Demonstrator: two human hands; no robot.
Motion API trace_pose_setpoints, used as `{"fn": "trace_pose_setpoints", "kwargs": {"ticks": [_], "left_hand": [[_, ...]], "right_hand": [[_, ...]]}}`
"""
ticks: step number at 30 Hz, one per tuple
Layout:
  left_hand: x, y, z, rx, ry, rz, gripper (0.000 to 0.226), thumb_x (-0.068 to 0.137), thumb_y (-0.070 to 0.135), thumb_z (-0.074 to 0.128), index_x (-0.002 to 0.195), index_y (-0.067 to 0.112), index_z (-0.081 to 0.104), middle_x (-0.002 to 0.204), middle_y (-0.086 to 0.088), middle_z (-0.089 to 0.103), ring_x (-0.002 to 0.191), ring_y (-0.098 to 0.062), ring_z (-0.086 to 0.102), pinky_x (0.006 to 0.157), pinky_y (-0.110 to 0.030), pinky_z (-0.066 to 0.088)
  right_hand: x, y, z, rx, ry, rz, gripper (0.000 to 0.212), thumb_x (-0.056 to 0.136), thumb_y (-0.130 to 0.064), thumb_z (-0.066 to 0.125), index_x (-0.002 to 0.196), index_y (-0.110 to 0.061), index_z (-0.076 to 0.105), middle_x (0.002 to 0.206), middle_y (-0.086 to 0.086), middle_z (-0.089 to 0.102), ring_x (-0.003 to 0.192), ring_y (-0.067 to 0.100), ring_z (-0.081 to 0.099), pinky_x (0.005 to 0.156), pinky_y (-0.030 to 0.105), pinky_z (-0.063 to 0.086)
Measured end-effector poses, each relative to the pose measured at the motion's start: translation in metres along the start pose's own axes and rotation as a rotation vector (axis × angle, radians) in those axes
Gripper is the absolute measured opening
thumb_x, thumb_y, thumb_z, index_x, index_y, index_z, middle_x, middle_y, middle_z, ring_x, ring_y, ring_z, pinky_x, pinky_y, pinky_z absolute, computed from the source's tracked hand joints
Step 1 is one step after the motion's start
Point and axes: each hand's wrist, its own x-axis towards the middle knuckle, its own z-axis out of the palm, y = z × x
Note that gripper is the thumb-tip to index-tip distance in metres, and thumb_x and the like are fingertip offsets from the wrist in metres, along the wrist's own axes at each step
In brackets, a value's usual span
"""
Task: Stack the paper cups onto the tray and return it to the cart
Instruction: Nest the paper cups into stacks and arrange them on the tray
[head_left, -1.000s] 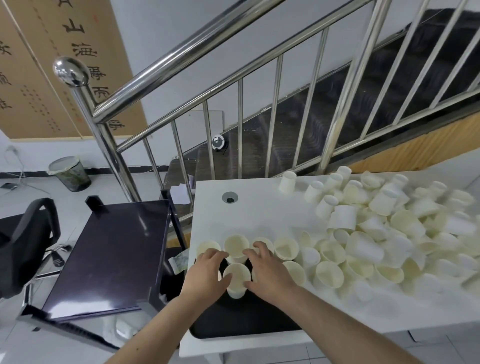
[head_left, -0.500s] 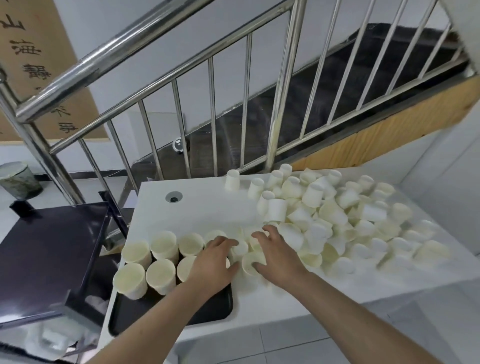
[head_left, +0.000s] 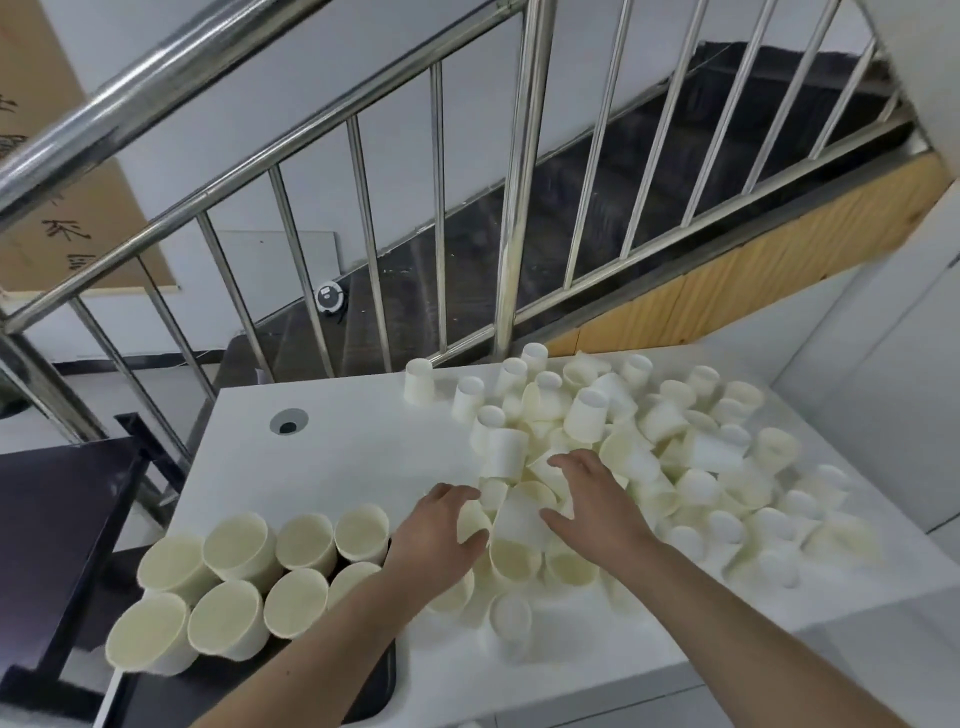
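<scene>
Head view: my left hand (head_left: 434, 535) and right hand (head_left: 592, 504) rest, fingers spread and relaxed, on the near edge of the loose paper cups (head_left: 649, 447) heaped across the white surface (head_left: 353, 452). Eight upright cups (head_left: 234, 587) stand on the black tray (head_left: 358, 686) at its left end, beside the dark cart (head_left: 47, 545).

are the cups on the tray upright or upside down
Upright: the cups on the tray show open mouths and pale insides, standing in rows on the black tray.

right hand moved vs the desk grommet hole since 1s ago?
Yes. The right hand went rightward, away from the grommet hole, off the tray into the loose cup pile.
</scene>
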Motion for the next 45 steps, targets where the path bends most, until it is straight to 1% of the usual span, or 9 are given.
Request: {"fn": "trace_pose_setpoints", "kwargs": {"ticks": [7,14,18,25,30,34,37,41,45], "left_hand": [[0.079,0.000,0.012,-0.165,-0.003,-0.164,0.055,0.087,0.039,0.061,0.136,0.025,0.043,0.128,0.004,0.050,0.117,-0.013,0.053,0.096,-0.032,0.045],[0.146,0.005,0.025,-0.152,-0.125,-0.278,0.080,0.081,0.050,0.065,0.144,0.019,0.028,0.137,-0.004,0.044,0.125,-0.021,0.047,0.098,-0.035,0.043],[0.166,0.013,0.036,-0.098,-0.143,-0.309,0.085,0.080,0.050,0.066,0.145,0.016,0.024,0.136,-0.006,0.044,0.125,-0.024,0.046,0.098,-0.037,0.043],[0.172,0.017,0.056,-0.092,-0.151,-0.371,0.087,0.077,0.048,0.069,0.143,0.015,0.023,0.129,-0.006,0.047,0.122,-0.026,0.047,0.098,-0.038,0.044],[0.173,0.020,0.066,-0.154,-0.123,-0.396,0.082,0.076,0.043,0.067,0.142,0.014,0.025,0.129,-0.005,0.050,0.121,-0.025,0.049,0.097,-0.036,0.045],[0.171,0.023,0.061,-0.210,-0.095,-0.395,0.083,0.074,0.037,0.068,0.143,0.016,0.026,0.129,-0.003,0.049,0.121,-0.023,0.049,0.097,-0.036,0.045],[0.168,0.026,0.050,-0.248,-0.051,-0.376,0.084,0.070,0.031,0.068,0.143,0.019,0.027,0.128,-0.002,0.047,0.118,-0.022,0.050,0.097,-0.035,0.046],[0.160,0.027,0.025,-0.280,-0.003,-0.320,0.077,0.067,0.026,0.070,0.135,0.024,0.034,0.119,-0.001,0.044,0.102,-0.021,0.054,0.090,-0.035,0.050],[0.140,0.026,0.001,-0.218,0.026,-0.234,0.070,0.070,0.020,0.071,0.130,0.026,0.037,0.116,0.001,0.038,0.102,-0.020,0.052,0.089,-0.033,0.047]], "right_hand": [[0.067,0.029,-0.005,-0.032,-0.079,0.068,0.066,0.090,-0.042,0.062,0.146,-0.024,0.031,0.145,-0.003,0.033,0.127,0.016,0.044,0.096,0.030,0.046],[0.118,0.044,0.009,-0.075,-0.254,0.169,0.082,0.082,-0.044,0.071,0.147,-0.023,0.025,0.143,0.002,0.037,0.131,0.021,0.039,0.097,0.034,0.046],[0.131,0.048,0.021,-0.074,-0.302,0.200,0.088,0.078,-0.045,0.075,0.148,-0.024,0.024,0.140,0.002,0.039,0.129,0.022,0.040,0.095,0.036,0.046],[0.136,0.051,0.032,-0.065,-0.315,0.188,0.087,0.078,-0.043,0.074,0.146,-0.022,0.024,0.138,0.003,0.040,0.128,0.023,0.042,0.094,0.036,0.047],[0.136,0.051,0.036,-0.052,-0.316,0.166,0.075,0.080,-0.037,0.072,0.140,-0.022,0.030,0.133,0.002,0.044,0.124,0.022,0.044,0.090,0.035,0.047],[0.135,0.052,0.034,-0.037,-0.286,0.150,0.073,0.080,-0.033,0.070,0.141,-0.023,0.031,0.132,0.001,0.044,0.122,0.023,0.045,0.088,0.034,0.047],[0.134,0.051,0.026,-0.028,-0.240,0.118,0.073,0.080,-0.033,0.067,0.143,-0.024,0.030,0.133,0.001,0.043,0.122,0.022,0.046,0.089,0.034,0.047],[0.131,0.046,0.010,0.034,-0.159,0.079,0.074,0.082,-0.028,0.064,0.146,-0.024,0.027,0.140,-0.001,0.036,0.121,0.021,0.048,0.087,0.034,0.049],[0.120,0.038,-0.005,0.118,-0.089,0.029,0.079,0.082,-0.021,0.063,0.150,-0.025,0.024,0.143,-0.003,0.027,0.120,0.016,0.048,0.088,0.031,0.050]]}}
